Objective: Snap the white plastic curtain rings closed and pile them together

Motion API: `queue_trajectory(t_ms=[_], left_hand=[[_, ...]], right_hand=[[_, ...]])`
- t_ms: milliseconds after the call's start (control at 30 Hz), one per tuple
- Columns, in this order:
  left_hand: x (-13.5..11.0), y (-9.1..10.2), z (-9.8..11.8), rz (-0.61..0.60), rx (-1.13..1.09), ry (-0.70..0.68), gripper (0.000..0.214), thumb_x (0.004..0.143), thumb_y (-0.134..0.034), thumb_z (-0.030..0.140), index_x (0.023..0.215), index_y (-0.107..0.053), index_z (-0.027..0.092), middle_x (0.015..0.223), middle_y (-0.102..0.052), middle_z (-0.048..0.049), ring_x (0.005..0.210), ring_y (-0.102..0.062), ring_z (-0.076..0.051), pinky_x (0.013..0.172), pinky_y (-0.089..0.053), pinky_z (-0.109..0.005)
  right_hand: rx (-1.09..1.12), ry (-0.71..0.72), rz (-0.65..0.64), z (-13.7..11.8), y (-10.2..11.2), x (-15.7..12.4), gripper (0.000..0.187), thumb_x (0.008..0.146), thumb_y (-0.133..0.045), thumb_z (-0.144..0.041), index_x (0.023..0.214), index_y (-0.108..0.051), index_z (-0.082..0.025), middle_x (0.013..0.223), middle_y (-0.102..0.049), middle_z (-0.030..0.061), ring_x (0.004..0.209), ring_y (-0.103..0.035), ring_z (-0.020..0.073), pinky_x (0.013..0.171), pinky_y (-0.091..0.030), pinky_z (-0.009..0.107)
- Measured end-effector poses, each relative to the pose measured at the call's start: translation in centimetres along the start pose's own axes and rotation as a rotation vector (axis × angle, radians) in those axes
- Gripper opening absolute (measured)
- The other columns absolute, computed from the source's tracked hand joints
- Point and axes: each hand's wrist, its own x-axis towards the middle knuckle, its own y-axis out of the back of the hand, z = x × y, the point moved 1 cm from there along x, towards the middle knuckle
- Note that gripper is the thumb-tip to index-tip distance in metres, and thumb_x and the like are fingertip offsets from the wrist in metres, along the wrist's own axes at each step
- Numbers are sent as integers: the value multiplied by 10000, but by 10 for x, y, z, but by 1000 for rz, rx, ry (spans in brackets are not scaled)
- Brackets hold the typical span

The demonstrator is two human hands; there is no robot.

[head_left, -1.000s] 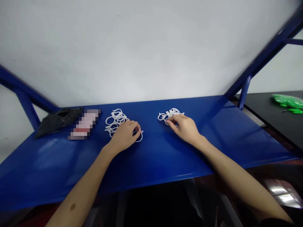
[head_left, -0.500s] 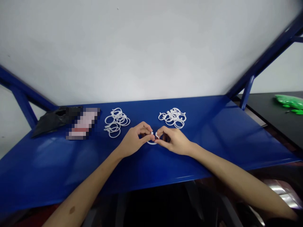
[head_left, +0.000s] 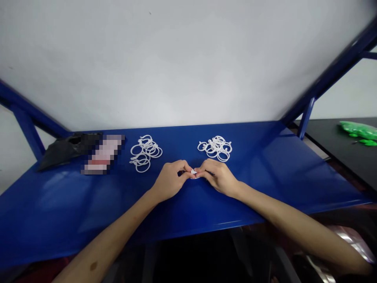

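Observation:
A white plastic ring [head_left: 193, 171] is pinched between my two hands above the middle of the blue table. My left hand [head_left: 171, 180] grips one end of it with thumb and forefinger. Opposite, my right hand [head_left: 220, 177] has its thumb and forefinger closed on the other end. The two ends meet between the fingertips, but whether they are fastened I cannot tell. Most of the ring's loop is hidden by the fingers. Beyond my left hand lies a loose pile of similar white rings [head_left: 142, 150], some of them with open ends. Another pile of white rings [head_left: 218, 147] sits beyond my right hand.
Blue sheeting covers the table [head_left: 97, 204], with a white wall [head_left: 182, 63] behind. A black plastic bag [head_left: 63, 151] and a blurred-out pinkish package [head_left: 104, 153] lie at the left. Blue frame bars rise at both sides. A green item in clear wrap [head_left: 357, 129] rests on a black surface at right.
My hands have come together, and the ring's two ends, apart before, now meet between my fingertips. Both piles have stayed put.

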Motion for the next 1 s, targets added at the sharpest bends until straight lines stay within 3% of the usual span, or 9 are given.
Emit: queue_trajectory(t_ms=[167,300,367,433,567,667,767,1000], left_hand=[[-4,-6,-4,13,99,-64,173,861,-587,179,720,-673,234,811,-729,10,780,-667,-160,792,-517,-308],[-1,-1,-6,-8,238,-126,141,916,-588,242,799,-666,231,852,-715,0,841,-655,-175,845,-511,-329],[3,7,-7,15,350,-150,119,935,-600,329,926,-672,235,948,-724,-17,935,-646,-206,909,-500,-369],[7,18,-12,85,482,-146,233,941,-598,403,1092,-653,233,1089,-715,-47,1069,-612,-251,998,-464,-425],[13,44,-33,246,788,11,345,975,-496,376,1250,-600,195,1254,-643,-122,1205,-521,-325,1054,-402,-485],[13,58,-53,246,945,144,370,953,-475,350,1235,-616,155,1265,-623,-173,1177,-508,-382,969,-428,-519],[12,65,-63,207,1003,165,348,944,-454,328,1178,-642,153,1211,-639,-179,1120,-527,-378,901,-448,-502],[11,64,-57,228,1026,134,290,966,-415,318,1035,-676,209,1103,-677,-133,1047,-540,-344,822,-449,-465]], right_hand=[[-114,41,-68,-4,1,-3,235,1040,-460,-220,947,-672,-179,848,-700,61,737,-594,161,694,-505,299],[-138,78,-44,0,-1,0,223,1041,-476,-266,998,-679,-185,891,-722,71,793,-634,178,725,-528,321],[-169,32,0,3,2,3,221,1038,-488,-299,1026,-687,-205,953,-736,76,856,-660,189,772,-545,340],[-224,-56,82,9,10,7,201,1022,-521,-325,1030,-695,-225,995,-741,73,901,-672,198,820,-550,362],[-355,-252,269,30,36,10,161,969,-601,-347,945,-693,-217,974,-720,82,885,-657,215,812,-550,375],[-380,-297,315,49,51,9,150,938,-627,-327,929,-690,-191,1028,-675,98,826,-639,194,737,-553,344],[-381,-306,321,61,54,8,146,930,-620,-302,950,-702,-182,1072,-638,101,784,-627,169,725,-555,341],[-460,-229,297,72,50,12,179,969,-570,-284,1000,-736,-225,1097,-618,97,984,-609,216,870,-535,402]])
